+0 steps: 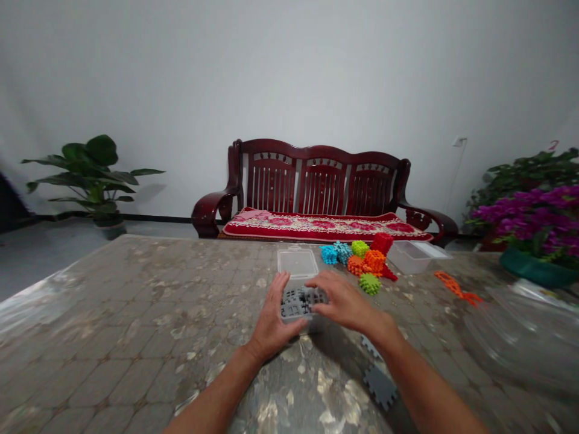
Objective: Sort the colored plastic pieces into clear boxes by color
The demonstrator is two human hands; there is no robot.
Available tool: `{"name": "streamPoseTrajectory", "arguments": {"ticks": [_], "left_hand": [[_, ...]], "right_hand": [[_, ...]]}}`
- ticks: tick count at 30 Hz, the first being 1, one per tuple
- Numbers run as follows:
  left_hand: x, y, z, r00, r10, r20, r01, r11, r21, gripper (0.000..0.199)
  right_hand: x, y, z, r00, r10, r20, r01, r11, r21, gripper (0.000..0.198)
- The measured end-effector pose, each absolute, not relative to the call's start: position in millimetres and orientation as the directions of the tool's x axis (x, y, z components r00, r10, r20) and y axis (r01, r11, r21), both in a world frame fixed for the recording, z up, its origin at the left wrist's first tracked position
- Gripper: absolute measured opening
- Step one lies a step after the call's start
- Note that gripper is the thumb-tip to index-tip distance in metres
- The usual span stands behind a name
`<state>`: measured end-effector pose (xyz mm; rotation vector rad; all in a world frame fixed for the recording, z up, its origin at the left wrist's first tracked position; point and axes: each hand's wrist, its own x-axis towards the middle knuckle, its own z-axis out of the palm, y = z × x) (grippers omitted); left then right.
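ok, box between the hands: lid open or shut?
Open. The clear lid lies back beyond the far side of the box, and gray pieces show inside.

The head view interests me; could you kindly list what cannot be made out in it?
Head view, each item:
- Gray pieces: full count, hidden by overlap and the right hand.
- Upper gray tile: right side, behind the right forearm.
- Purple flowers: cut off by the right edge.
- Clear plastic at right: shape blurred.

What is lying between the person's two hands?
In the head view, a see-through box holding grey interlocking pieces lies between the left hand and the right hand.
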<state>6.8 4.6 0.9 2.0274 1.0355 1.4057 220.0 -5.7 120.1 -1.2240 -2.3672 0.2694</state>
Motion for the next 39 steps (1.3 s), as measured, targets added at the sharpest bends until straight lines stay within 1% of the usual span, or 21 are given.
{"name": "streamPoseTrajectory", "arguments": {"ticks": [3, 9, 14, 19, 25, 30, 33, 35, 37, 39], "left_hand": [[7, 5, 0, 0.202, 0.792, 0.576, 0.328, -0.609, 0.722, 0.1], [7, 5, 0, 0.213, 0.793, 0.571, 0.339, -0.608, 0.718, 0.099], [6, 5, 0, 0.2, 0.79, 0.579, 0.32, -0.612, 0.724, 0.098], [6, 5, 1, 0.2, 0.79, 0.58, 0.335, -0.612, 0.717, 0.099], [7, 6, 1, 0.197, 0.777, 0.598, 0.339, -0.626, 0.702, 0.101], [7, 6, 1, 0.202, 0.78, 0.592, 0.352, -0.622, 0.7, 0.101], [6, 5, 3, 0.205, 0.786, 0.584, 0.35, -0.616, 0.706, 0.1], [6, 4, 4, 0.208, 0.79, 0.577, 0.344, -0.611, 0.713, 0.1], [6, 3, 5, 0.207, 0.792, 0.574, 0.339, -0.608, 0.717, 0.099], [6, 3, 6, 0.204, 0.793, 0.574, 0.337, -0.608, 0.719, 0.098]], "right_hand": [[221, -2, 113, -0.53, 0.801, 0.279, 0.678, 0.598, -0.429, 0.034], [228, -2, 113, -0.522, 0.811, 0.264, 0.656, 0.58, -0.483, 0.037], [230, -1, 108, -0.463, 0.829, 0.312, 0.708, 0.558, -0.432, 0.04], [223, 1, 105, -0.484, 0.823, 0.298, 0.716, 0.568, -0.405, 0.042], [215, -5, 100, -0.414, 0.841, 0.349, 0.697, 0.539, -0.472, 0.034], [224, -5, 104, -0.345, 0.873, 0.345, 0.69, 0.485, -0.538, 0.032], [246, -7, 104, -0.254, 0.919, 0.302, 0.719, 0.388, -0.576, 0.036], [266, -12, 102, -0.176, 0.963, 0.205, 0.785, 0.263, -0.56, 0.037], [285, -22, 98, -0.093, 0.993, 0.065, 0.87, 0.113, -0.479, 0.038], [298, -35, 94, -0.02, 0.998, -0.058, 0.936, -0.002, -0.352, 0.042]]}}
